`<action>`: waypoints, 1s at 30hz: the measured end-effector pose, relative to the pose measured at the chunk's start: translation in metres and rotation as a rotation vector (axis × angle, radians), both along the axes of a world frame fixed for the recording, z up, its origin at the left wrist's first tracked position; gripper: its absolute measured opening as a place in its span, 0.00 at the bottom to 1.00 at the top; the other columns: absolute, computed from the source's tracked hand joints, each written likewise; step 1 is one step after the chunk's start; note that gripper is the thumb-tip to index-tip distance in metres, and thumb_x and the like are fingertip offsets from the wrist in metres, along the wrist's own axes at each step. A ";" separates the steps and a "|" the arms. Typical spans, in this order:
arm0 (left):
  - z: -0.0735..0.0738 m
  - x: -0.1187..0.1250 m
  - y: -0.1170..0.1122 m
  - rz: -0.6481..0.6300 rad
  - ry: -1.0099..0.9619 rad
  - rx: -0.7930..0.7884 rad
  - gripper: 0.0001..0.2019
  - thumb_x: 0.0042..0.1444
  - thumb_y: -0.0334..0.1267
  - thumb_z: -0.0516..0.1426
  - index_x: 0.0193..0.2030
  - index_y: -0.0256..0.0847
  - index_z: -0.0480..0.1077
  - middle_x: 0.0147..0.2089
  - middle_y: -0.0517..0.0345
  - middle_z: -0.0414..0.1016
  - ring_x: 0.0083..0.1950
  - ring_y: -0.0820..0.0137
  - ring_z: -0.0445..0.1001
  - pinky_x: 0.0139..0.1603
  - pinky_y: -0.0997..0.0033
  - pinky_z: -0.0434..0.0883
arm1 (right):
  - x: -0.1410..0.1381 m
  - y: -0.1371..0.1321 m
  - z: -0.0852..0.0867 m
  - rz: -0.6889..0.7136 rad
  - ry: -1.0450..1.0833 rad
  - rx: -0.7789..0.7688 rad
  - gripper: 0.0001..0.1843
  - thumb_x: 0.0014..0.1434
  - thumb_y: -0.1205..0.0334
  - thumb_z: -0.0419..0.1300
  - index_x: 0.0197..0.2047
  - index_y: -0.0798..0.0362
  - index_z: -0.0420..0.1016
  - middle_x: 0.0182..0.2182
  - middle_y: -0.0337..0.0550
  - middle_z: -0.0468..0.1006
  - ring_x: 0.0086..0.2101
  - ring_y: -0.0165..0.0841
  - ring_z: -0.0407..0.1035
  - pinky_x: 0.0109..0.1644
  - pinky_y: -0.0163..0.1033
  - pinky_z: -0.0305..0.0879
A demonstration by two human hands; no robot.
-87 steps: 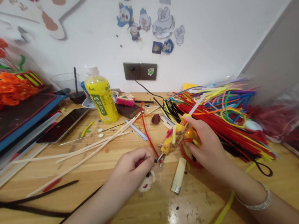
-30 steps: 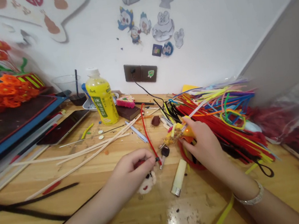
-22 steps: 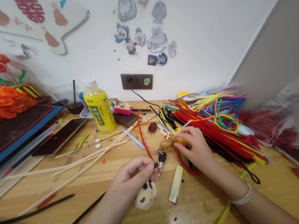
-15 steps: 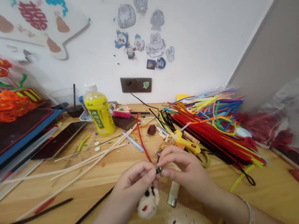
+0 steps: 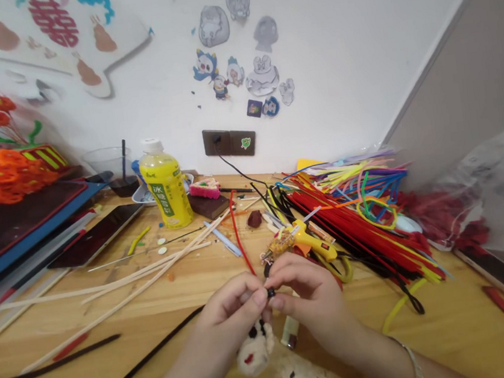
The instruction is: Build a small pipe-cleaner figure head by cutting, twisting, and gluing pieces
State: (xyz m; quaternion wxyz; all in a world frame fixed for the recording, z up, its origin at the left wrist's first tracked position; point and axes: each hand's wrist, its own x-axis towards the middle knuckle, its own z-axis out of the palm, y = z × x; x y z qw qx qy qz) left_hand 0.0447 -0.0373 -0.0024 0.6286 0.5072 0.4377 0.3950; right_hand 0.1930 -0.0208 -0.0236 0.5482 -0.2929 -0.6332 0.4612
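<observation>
My left hand is closed, with thumb and finger pinched at a small black pipe cleaner piece. Beneath those fingers hangs a cream fuzzy figure with black spots and a red patch; its upper part is hidden by the hand. From the other side, the thumb and fingertips of my right hand close on the same black piece. Just under my right hand lies a pale lighter with a metal end. A red pipe cleaner rises behind the fingertips.
A yellow glue gun lies beyond my right hand, beside a heap of coloured pipe cleaners. Pale sticks and black pipe cleaners spread over the left side. A yellow drink bottle and a phone are farther back.
The cream figure has shifted slightly right and down. My right fingertips have moved a little down around the black piece, and both hands stay pinched together.
</observation>
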 end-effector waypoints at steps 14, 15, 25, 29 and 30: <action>0.004 0.000 -0.002 0.029 -0.008 -0.005 0.15 0.46 0.50 0.57 0.22 0.40 0.64 0.20 0.65 0.63 0.21 0.76 0.59 0.21 0.78 0.57 | -0.007 -0.007 -0.001 -0.048 0.103 -0.109 0.04 0.46 0.61 0.66 0.29 0.46 0.79 0.26 0.38 0.75 0.29 0.30 0.68 0.36 0.37 0.64; 0.005 0.000 -0.002 0.024 -0.002 -0.002 0.15 0.46 0.50 0.57 0.22 0.40 0.64 0.20 0.65 0.63 0.21 0.76 0.59 0.22 0.78 0.57 | -0.007 -0.007 -0.001 -0.054 0.100 -0.103 0.04 0.46 0.60 0.66 0.29 0.47 0.78 0.26 0.38 0.74 0.29 0.30 0.68 0.35 0.37 0.65; 0.004 -0.006 -0.001 -0.003 0.110 0.168 0.18 0.54 0.51 0.48 0.21 0.41 0.65 0.23 0.63 0.65 0.28 0.71 0.65 0.32 0.75 0.62 | -0.005 -0.008 0.003 -0.079 0.035 -0.051 0.06 0.47 0.56 0.65 0.28 0.48 0.77 0.25 0.39 0.74 0.29 0.31 0.68 0.36 0.39 0.65; -0.001 -0.009 0.001 0.045 0.119 0.071 0.21 0.54 0.55 0.47 0.22 0.41 0.66 0.20 0.64 0.65 0.24 0.72 0.63 0.26 0.75 0.61 | 0.006 -0.003 0.006 -0.116 -0.030 -0.030 0.03 0.47 0.62 0.65 0.29 0.49 0.77 0.27 0.40 0.74 0.31 0.32 0.68 0.36 0.39 0.66; -0.003 -0.009 0.002 0.064 0.101 0.013 0.22 0.53 0.56 0.47 0.22 0.41 0.66 0.19 0.65 0.63 0.22 0.73 0.62 0.24 0.76 0.59 | 0.008 -0.001 0.006 -0.117 -0.038 -0.043 0.02 0.47 0.63 0.65 0.29 0.49 0.76 0.28 0.39 0.74 0.31 0.32 0.68 0.36 0.38 0.66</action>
